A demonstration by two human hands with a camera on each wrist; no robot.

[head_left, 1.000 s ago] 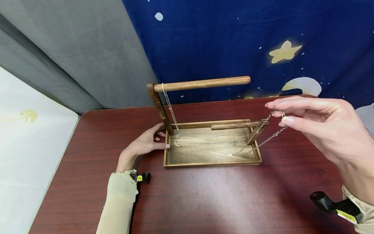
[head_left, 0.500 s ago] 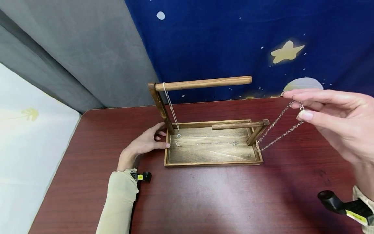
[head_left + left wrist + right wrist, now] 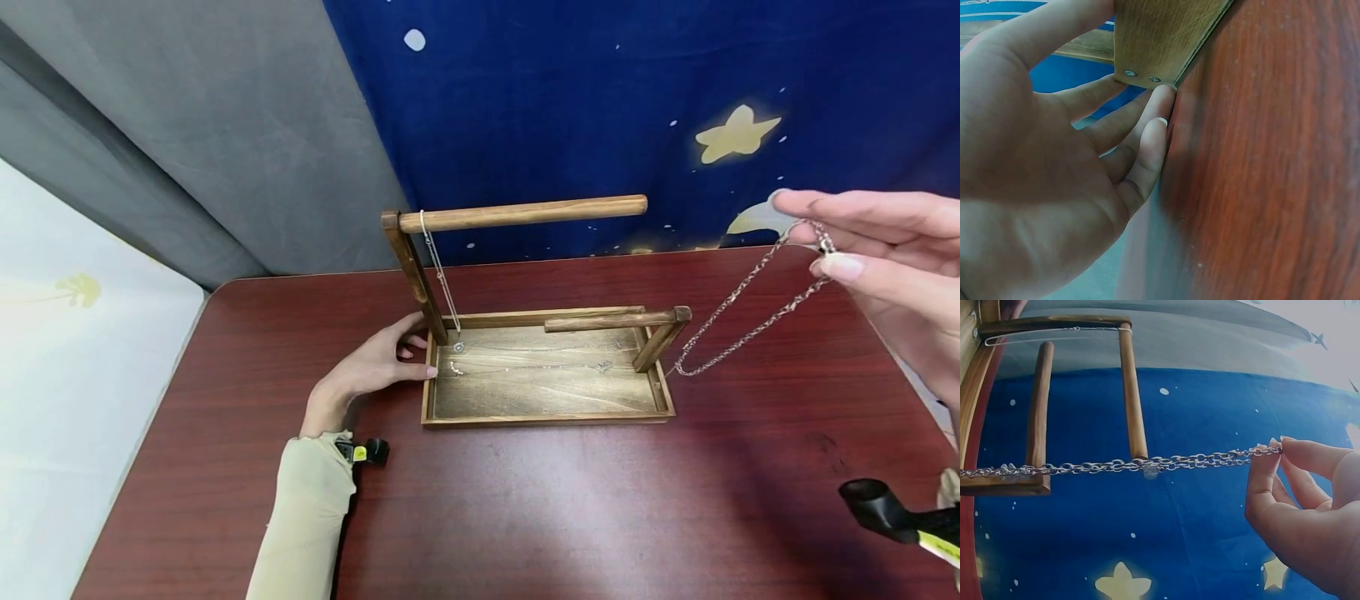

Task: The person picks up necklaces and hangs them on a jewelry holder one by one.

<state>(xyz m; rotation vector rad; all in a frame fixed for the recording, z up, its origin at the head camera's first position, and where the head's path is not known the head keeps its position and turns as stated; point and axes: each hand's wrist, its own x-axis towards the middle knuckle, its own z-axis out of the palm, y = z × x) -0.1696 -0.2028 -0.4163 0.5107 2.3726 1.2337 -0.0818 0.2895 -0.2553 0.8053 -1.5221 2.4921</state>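
A wooden necklace stand [image 3: 547, 422], a shallow tray with a tall post and a short post, stands on the table. My left hand [image 3: 367, 367] holds its left end, thumb at the tray's rim and the other fingers by the tall post. A silver chain necklace [image 3: 761, 328] hangs as a long loop from my right hand [image 3: 911, 258], pinched between thumb and fingers, right of the stand's short post. In the right wrist view its doubled chain [image 3: 1097, 467] stretches left from the fingertips. The left wrist view shows the screwed tray end [image 3: 1160, 44] against my fingers.
A thin necklace [image 3: 438, 267] hangs at the left of the upper bar [image 3: 525, 214]. Fine necklaces [image 3: 604, 366] lie along the tray floor. The lower bar [image 3: 607, 321] juts left from the short post. Grey and blue curtains [image 3: 525, 100] hang behind the table [image 3: 525, 508].
My right hand has moved right and slightly up, drawing the chain necklace out of the tray and past the short post. The left hand keeps its place on the stand.
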